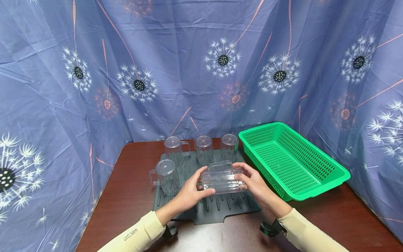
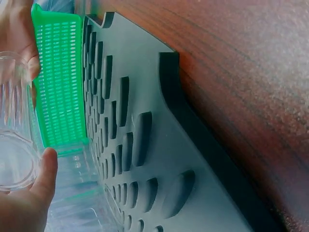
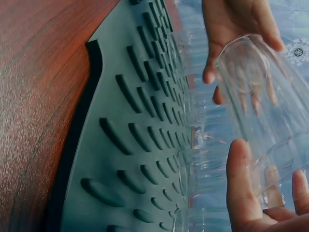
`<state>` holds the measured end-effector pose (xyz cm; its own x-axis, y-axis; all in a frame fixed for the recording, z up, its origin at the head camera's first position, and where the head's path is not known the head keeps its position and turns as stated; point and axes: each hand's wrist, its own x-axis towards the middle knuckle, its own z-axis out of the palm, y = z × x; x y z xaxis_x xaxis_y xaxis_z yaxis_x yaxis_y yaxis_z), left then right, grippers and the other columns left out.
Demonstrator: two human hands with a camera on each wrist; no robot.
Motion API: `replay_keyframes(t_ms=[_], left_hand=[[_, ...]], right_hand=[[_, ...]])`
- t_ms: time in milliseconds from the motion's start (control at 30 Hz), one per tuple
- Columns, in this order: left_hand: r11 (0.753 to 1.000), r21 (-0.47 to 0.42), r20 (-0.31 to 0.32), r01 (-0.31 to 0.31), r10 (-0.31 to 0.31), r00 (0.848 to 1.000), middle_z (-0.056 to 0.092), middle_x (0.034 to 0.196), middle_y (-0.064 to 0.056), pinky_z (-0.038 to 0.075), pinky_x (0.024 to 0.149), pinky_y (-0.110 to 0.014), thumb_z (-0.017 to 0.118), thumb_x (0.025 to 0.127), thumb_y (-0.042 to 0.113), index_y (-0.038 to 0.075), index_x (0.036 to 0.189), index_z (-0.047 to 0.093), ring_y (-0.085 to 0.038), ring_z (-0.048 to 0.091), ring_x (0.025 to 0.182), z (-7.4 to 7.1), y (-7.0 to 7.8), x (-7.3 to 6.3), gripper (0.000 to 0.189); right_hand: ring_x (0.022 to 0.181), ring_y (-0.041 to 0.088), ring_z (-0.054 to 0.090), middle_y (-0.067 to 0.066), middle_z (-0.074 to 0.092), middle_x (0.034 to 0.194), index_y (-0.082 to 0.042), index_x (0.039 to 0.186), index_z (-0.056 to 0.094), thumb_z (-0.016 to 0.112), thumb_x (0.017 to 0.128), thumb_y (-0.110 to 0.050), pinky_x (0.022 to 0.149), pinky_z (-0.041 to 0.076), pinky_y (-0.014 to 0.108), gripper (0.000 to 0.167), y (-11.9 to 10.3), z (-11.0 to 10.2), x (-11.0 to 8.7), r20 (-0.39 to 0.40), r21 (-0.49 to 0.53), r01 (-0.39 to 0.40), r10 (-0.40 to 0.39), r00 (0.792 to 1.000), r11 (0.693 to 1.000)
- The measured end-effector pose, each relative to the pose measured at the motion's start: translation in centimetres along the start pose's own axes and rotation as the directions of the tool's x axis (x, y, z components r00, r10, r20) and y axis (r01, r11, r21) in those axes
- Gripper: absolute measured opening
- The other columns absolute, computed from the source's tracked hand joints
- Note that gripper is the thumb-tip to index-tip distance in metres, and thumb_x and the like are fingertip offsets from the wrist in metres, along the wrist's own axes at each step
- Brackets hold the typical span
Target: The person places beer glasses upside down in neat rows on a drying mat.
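Between both hands, a clear glass mug (image 1: 221, 180) lies on its side above the dark ridged drying mat (image 1: 217, 206). My left hand (image 1: 189, 189) grips one end of it, thumb along the near side. At the other end my right hand (image 1: 253, 180) holds it with curled fingers. The mug's handle (image 1: 224, 164) points away toward the back. In the right wrist view the mug (image 3: 263, 96) spans from one hand to the other. Upside down on the mat stand several like mugs, among them one at the left (image 1: 169, 178) and one at the back (image 1: 204, 150).
A green perforated plastic basket (image 1: 296, 194) stands to the right of the mat on the reddish-brown wooden table (image 1: 116, 196). A blue curtain with dandelion prints (image 1: 189, 70) hangs behind and on both sides of the table.
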<state>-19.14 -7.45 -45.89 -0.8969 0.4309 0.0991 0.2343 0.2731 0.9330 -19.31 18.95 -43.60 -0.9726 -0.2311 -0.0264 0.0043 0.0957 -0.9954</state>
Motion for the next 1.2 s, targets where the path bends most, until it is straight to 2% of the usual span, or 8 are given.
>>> replay_keyframes(t_ms=[133,267,400,600,700,833,1000,1200], left_hand=[[1.000,-0.007,-0.028,-0.010,0.010,1.000,0.058,0.132,-0.009,0.052,0.093,-0.037,0.077,0.090,0.033,0.017,0.157,0.033,-0.020,0.060,0.113,-0.1,0.0,0.0,0.081],[1.000,0.017,-0.055,-0.017,0.018,0.998,0.059,0.128,-0.010,0.053,0.092,-0.035,0.078,0.089,0.032,0.014,0.155,0.036,-0.020,0.060,0.110,-0.2,0.2,-0.1,0.081],[1.000,0.022,-0.065,-0.015,0.017,0.998,0.058,0.130,-0.009,0.052,0.093,-0.037,0.079,0.088,0.031,0.018,0.154,0.037,-0.020,0.060,0.110,-0.5,0.7,-0.1,0.079],[0.999,0.047,-0.100,-0.026,0.030,0.995,0.054,0.139,-0.008,0.051,0.093,-0.041,0.077,0.090,0.027,0.021,0.154,0.038,-0.023,0.059,0.116,-1.0,1.3,-0.2,0.076],[0.998,0.055,-0.134,-0.040,0.047,0.990,0.053,0.141,-0.006,0.051,0.093,-0.043,0.078,0.089,0.022,0.022,0.153,0.040,-0.025,0.058,0.118,-1.3,1.6,0.0,0.074],[0.993,0.095,-0.164,-0.064,0.079,0.983,0.053,0.143,-0.006,0.046,0.101,-0.049,0.080,0.087,0.025,0.024,0.151,0.043,-0.025,0.054,0.127,-1.7,2.0,0.3,0.074],[0.969,0.224,-0.158,-0.104,0.141,0.977,0.051,0.145,-0.004,0.037,0.109,-0.056,0.080,0.085,0.031,0.027,0.152,0.042,-0.024,0.043,0.137,-2.0,2.5,0.5,0.077],[0.919,0.370,-0.123,-0.138,0.196,0.973,0.051,0.142,0.001,0.040,0.107,-0.051,0.081,0.084,0.032,0.028,0.152,0.041,-0.021,0.045,0.132,-2.2,2.9,0.7,0.079]], right_hand=[[0.096,0.017,0.065,0.020,0.053,0.127,-0.003,0.144,0.044,0.061,0.099,-0.017,0.074,0.059,0.034,0.050,0.4,0.1,0.3,0.027,0.013,-0.005,0.005,1.000,1.000],[0.102,0.016,0.064,0.022,0.047,0.138,0.000,0.147,0.039,0.059,0.101,-0.019,0.078,0.060,0.035,0.053,1.0,-0.1,0.7,0.072,0.029,0.009,-0.011,0.997,1.000],[0.109,0.015,0.065,0.020,0.041,0.148,-0.002,0.150,0.036,0.057,0.103,-0.021,0.083,0.059,0.035,0.055,1.4,-0.2,0.9,0.121,0.061,0.015,-0.022,0.992,0.998],[0.117,0.024,0.061,0.023,0.041,0.149,-0.007,0.154,0.034,0.055,0.104,-0.024,0.088,0.057,0.040,0.057,1.8,-0.3,1.3,0.176,0.091,-0.026,0.010,0.984,0.995],[0.124,0.027,0.057,0.023,0.039,0.153,-0.008,0.156,0.033,0.055,0.104,-0.025,0.092,0.056,0.041,0.059,2.0,-0.3,1.5,0.194,0.068,-0.044,0.030,0.980,0.997],[0.136,0.035,0.049,0.021,0.036,0.158,-0.008,0.156,0.034,0.058,0.103,-0.025,0.099,0.053,0.042,0.061,2.3,-0.3,1.7,0.214,0.041,-0.038,0.029,0.976,0.998],[0.138,0.041,0.048,0.024,0.041,0.155,-0.006,0.156,0.033,0.060,0.102,-0.024,0.100,0.052,0.038,0.063,2.6,-0.4,2.0,0.230,0.024,-0.007,0.001,0.973,1.000],[0.133,0.040,0.052,0.024,0.047,0.149,-0.006,0.155,0.035,0.064,0.100,-0.021,0.099,0.053,0.043,0.064,2.6,-0.6,1.9,0.209,-0.035,0.012,-0.005,0.978,0.999]])
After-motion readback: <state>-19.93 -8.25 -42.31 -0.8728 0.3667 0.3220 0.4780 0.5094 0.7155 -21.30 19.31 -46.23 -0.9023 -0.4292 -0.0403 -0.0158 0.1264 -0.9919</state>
